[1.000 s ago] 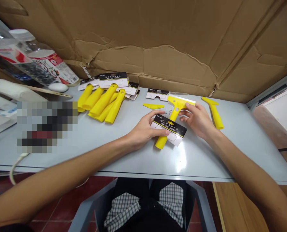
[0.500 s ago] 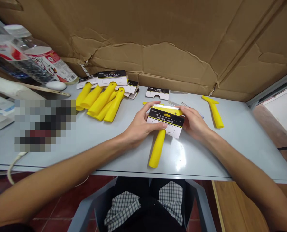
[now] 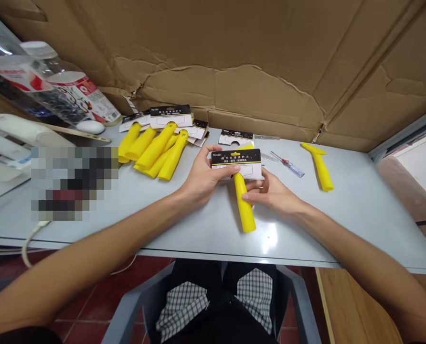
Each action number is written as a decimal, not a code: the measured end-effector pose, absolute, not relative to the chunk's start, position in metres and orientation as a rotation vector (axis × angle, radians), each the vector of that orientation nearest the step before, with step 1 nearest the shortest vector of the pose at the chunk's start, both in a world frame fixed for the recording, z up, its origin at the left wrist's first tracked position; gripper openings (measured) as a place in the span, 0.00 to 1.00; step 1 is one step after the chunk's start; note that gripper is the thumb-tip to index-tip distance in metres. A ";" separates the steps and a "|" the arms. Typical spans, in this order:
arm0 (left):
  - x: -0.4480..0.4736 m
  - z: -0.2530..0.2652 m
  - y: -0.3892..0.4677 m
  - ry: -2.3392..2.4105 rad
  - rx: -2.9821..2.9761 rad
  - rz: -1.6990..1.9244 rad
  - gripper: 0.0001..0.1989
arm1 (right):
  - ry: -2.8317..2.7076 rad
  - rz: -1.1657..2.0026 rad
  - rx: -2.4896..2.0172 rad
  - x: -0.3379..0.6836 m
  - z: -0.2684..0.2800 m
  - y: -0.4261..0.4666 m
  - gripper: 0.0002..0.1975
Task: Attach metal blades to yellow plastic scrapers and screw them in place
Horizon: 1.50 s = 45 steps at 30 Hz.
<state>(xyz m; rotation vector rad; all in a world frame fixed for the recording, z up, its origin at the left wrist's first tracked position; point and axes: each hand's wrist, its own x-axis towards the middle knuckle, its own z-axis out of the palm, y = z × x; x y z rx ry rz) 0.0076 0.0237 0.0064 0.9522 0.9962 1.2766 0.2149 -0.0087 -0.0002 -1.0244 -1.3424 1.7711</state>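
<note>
In the head view, your right hand [image 3: 275, 193] is no longer at the top of the scraper [image 3: 246, 205]; it is now lower, in a narrow grip on the yellow stem, thumb in front and fingers behind. Your left hand [image 3: 206, 174] pinches the card [image 3: 250, 160], with thumb on its face. The card covers most of the scraper's head, so the two seem to be held as one; whether the card is fastened, I cannot tell. The scraper is between your hands, over the bench [image 3: 170, 215], its lower end pointing toward you.

The screwdriver [image 3: 293, 167] lies beyond your right hand, and another handle [image 3: 320, 167] is well apart at the right. Carded scrapers [image 3: 155, 147] lie piled at the left, near bottles [image 3: 82, 91]. Cardboard [image 3: 213, 48] stands behind; below are your chair [image 3: 127, 310] and red floor tiles [image 3: 94, 301].
</note>
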 end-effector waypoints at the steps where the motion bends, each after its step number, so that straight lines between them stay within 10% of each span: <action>1: 0.006 0.008 0.026 1.006 0.949 1.310 0.37 | -1.345 1.800 -1.041 0.216 0.000 -0.009 0.42; 9: -0.011 0.025 0.037 1.169 1.264 1.160 0.29 | -1.530 1.882 -1.009 0.223 0.001 -0.010 0.54; 19: -0.008 0.009 0.035 1.037 1.533 0.929 0.13 | -1.354 1.535 -1.136 0.228 -0.001 0.008 0.15; 45: -0.016 0.008 0.042 1.302 2.104 0.729 0.13 | -1.584 1.225 -1.458 0.247 0.003 0.025 0.14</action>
